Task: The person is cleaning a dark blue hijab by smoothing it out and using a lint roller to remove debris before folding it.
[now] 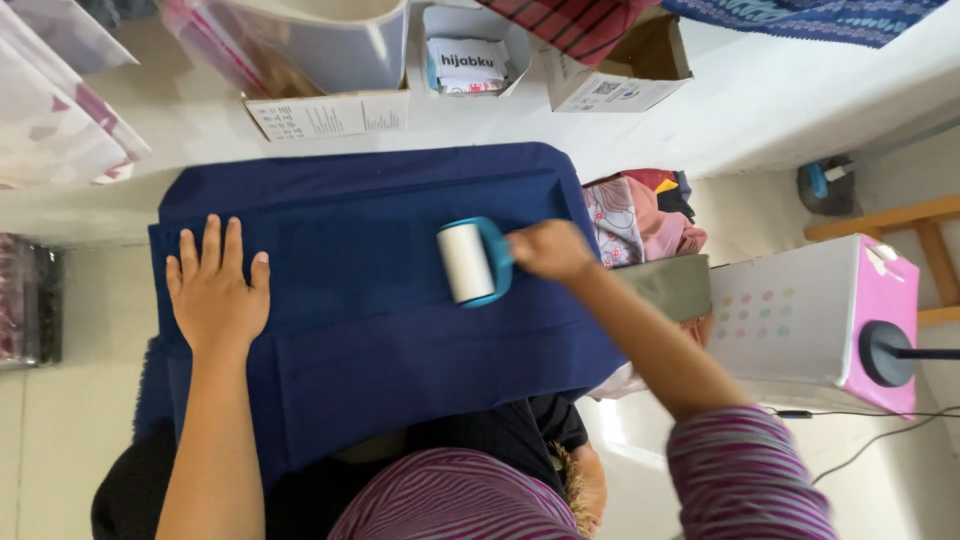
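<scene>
The right hand (550, 250) grips closed the lint roller (468, 262) on the navy cloth (380, 310); the left hand (215, 290) lies flat, fingers spread. Rolling seems underway; next stroke needs steady pressure

Bright, even daylight washes the white table (760, 100), nearly blown out beyond the right hand's fingers (525, 245). Shadows are soft. The near sleeve (745, 475) looks blurred, perhaps by motion; edges bend slightly
</scene>
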